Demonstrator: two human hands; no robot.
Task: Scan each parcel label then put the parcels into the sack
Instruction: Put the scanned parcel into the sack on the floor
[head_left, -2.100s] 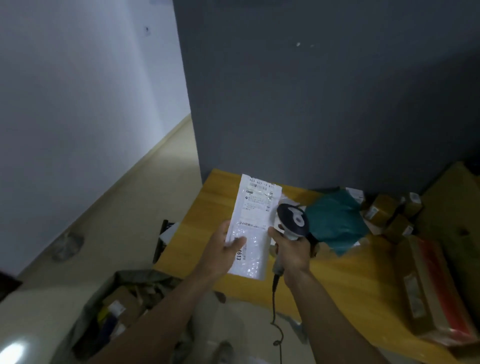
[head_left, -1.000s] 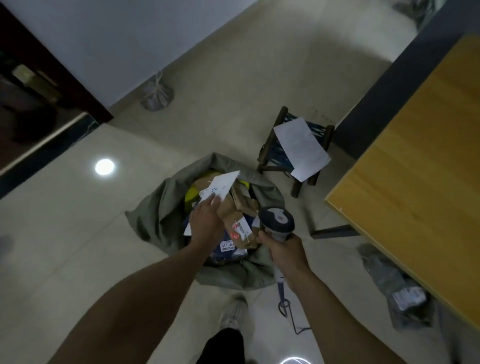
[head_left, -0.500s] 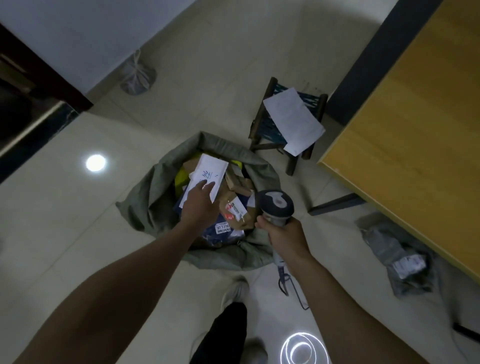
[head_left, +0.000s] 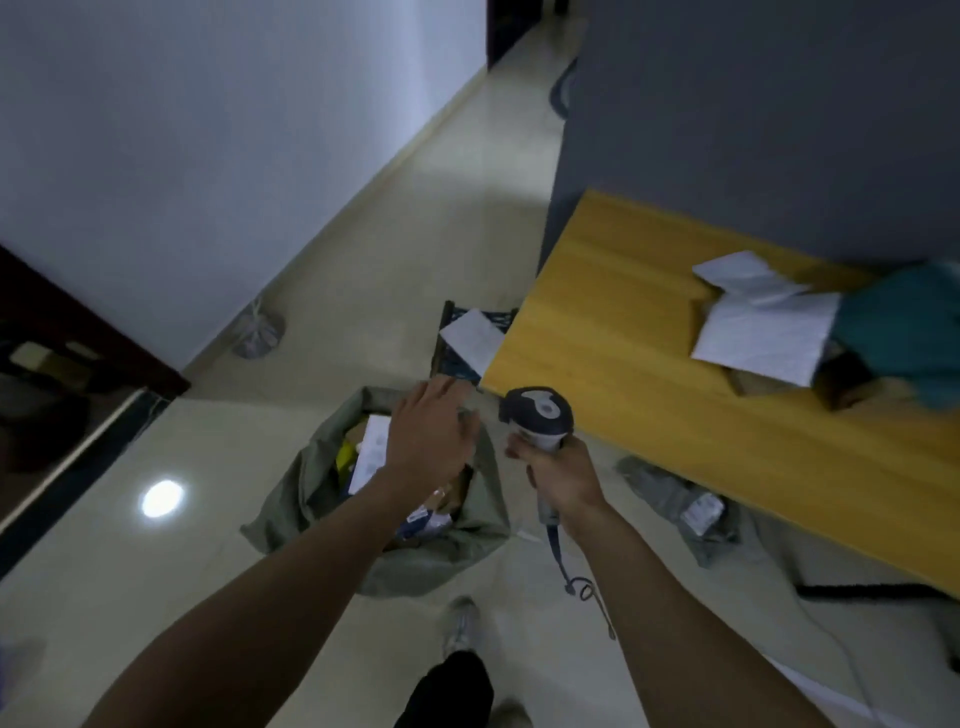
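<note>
**Left hand empty over the open sack, scanner in the right**

To the right, a yellow tabletop (head_left: 613, 374) carries flat white parcels (head_left: 763, 332), with a teal bag (head_left: 904, 332) lying over their far edge. A small stool (head_left: 448, 358) with a white sheet on it stands on the floor just beside the tabletop's near corner, beyond the sack. A grey bag (head_left: 675, 499) lies on the floor under the tabletop's edge. The left forearm crosses the sack's mouth and hides part of what is inside.

The sack (head_left: 291, 499) is grey-green and slumps open on the floor. It holds brown boxes, something yellow and a white parcel (head_left: 371, 452) with faint print, lying on top. The left hand (head_left: 431, 431) hovers above the mouth, its fingers loosely spread and holding nothing. The right hand (head_left: 563, 478) has its fingers curled round the handle of the scanner (head_left: 537, 410), beside the sack; its cord (head_left: 566, 561) dangles.
</note>
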